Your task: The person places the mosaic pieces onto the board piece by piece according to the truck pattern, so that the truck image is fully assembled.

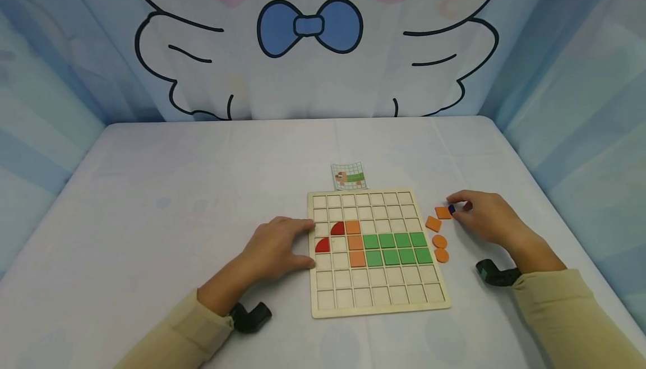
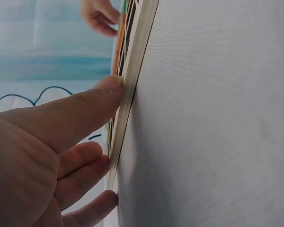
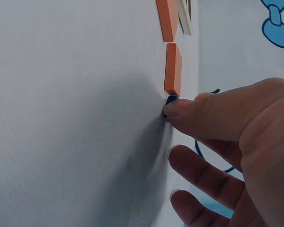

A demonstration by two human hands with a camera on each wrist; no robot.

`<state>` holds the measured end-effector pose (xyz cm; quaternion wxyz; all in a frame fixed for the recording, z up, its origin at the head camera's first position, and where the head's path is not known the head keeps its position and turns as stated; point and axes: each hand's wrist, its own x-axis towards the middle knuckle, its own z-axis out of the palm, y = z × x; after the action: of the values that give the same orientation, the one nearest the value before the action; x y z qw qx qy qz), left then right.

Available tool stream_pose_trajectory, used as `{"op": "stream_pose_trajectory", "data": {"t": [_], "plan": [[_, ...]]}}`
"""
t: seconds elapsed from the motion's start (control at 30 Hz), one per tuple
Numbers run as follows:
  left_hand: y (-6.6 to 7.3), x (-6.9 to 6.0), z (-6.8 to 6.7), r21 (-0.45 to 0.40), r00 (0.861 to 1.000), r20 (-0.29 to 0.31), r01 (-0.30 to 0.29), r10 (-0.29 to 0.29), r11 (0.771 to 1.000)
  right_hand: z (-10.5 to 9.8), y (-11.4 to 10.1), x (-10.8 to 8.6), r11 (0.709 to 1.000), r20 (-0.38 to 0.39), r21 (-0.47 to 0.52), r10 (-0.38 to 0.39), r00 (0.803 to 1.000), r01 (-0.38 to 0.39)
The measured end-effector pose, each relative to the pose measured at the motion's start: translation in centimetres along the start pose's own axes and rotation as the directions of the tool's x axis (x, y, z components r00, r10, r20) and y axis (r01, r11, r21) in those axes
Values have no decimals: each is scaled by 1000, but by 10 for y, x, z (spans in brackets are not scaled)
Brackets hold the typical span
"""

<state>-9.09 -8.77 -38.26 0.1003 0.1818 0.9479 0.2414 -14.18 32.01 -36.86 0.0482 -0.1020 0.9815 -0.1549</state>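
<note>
Head camera shows the right hand (image 1: 487, 216) pinching a small dark-blue piece (image 1: 451, 209) just beside an orange square (image 1: 442, 212), right of the gridded board (image 1: 363, 298) on the desk (image 1: 202, 178); the left hand (image 1: 275, 248), thumb and fingers spread wide, touches the board's left edge. Picking up that piece looks like the step in hand, and the next move likely calls for lifting it clear of the orange square and laying it flat on the board, the picture card (image 1: 349, 176) probably guiding.

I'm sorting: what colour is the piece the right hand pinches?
The piece is dark blue, clearest in the head view.
</note>
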Motion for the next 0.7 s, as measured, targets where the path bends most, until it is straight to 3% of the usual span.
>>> {"op": "stream_pose_trajectory", "data": {"t": [0.23,0.7], "plan": [[0,0,0,7,1000,3,1,-1,1000,-1,3,0,999,14,-2,42,999,-42],[0,0,-1,7,1000,7,2,-2,1000,3,4,-2,999,-11,2,38,999,-38]]}}
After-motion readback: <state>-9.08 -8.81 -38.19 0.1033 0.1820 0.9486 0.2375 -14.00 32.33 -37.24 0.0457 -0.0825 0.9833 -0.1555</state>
